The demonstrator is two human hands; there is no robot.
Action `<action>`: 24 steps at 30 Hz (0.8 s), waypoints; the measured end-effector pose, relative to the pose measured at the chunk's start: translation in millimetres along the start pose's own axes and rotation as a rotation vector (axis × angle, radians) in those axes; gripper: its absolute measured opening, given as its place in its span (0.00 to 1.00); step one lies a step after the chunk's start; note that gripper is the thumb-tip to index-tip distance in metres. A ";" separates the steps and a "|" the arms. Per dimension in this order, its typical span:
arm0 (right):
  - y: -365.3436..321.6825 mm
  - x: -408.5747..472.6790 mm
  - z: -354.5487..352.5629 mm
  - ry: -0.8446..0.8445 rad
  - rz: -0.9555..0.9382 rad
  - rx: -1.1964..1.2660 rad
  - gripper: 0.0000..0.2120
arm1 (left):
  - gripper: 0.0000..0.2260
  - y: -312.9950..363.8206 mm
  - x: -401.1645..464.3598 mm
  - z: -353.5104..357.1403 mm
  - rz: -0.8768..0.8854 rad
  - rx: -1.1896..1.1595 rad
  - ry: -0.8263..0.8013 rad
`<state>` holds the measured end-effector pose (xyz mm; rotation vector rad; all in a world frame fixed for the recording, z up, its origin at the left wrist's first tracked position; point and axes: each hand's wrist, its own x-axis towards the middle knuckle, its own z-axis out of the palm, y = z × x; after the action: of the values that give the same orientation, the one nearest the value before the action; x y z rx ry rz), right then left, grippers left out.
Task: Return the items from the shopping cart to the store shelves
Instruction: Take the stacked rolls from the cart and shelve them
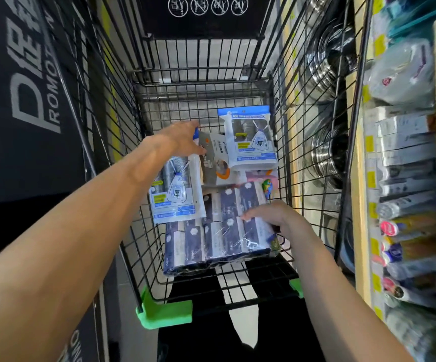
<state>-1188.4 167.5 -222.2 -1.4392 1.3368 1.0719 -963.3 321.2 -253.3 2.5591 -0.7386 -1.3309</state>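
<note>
Both my arms reach down into a black wire shopping cart (313,142). My left hand (183,139) grips the top edge of a white-and-blue packet of bags (173,194) on the cart's left side. My right hand (269,215) rests with fingers spread on a large dark-blue multipack of wrapped tissue packs (219,236) lying at the cart's near end. A second white-and-blue packet (249,138) leans against the far right of the cart. Between the two packets lies a grey-and-white pack (215,160) with an orange detail. A small colourful item (267,185) peeks out at the right.
Store shelves (360,194) with yellow price tags run along the right, holding boxed and tubed goods (404,158); steel pots (324,66) show through the cart's mesh. A dark promotional panel (28,100) stands on the left. Green corner bumpers (164,313) mark the cart's near edge.
</note>
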 end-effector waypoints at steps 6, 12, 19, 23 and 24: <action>-17.5 -78.8 -27.2 0.406 -0.165 -0.154 0.28 | 0.36 9.1 -10.9 -19.9 0.002 0.012 0.018; -31.7 -157.5 -76.3 0.732 -0.374 -0.072 0.18 | 0.22 45.5 -32.0 -62.4 0.039 -0.300 -0.008; -25.7 -173.7 -94.4 0.675 -0.590 0.700 0.14 | 0.29 87.9 -66.4 -94.7 0.010 -0.828 -0.304; -25.5 -195.6 -108.9 0.697 -0.657 0.922 0.21 | 0.26 94.7 -71.7 -117.1 0.040 -0.818 -0.353; -24.9 -198.9 -113.9 0.755 -0.692 0.908 0.21 | 0.23 100.4 -75.0 -125.6 0.064 -0.809 -0.343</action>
<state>-1170.4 107.1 -0.4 -1.4008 1.3465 -0.5560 -933.6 261.7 -88.8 1.6864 -0.2286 -1.6314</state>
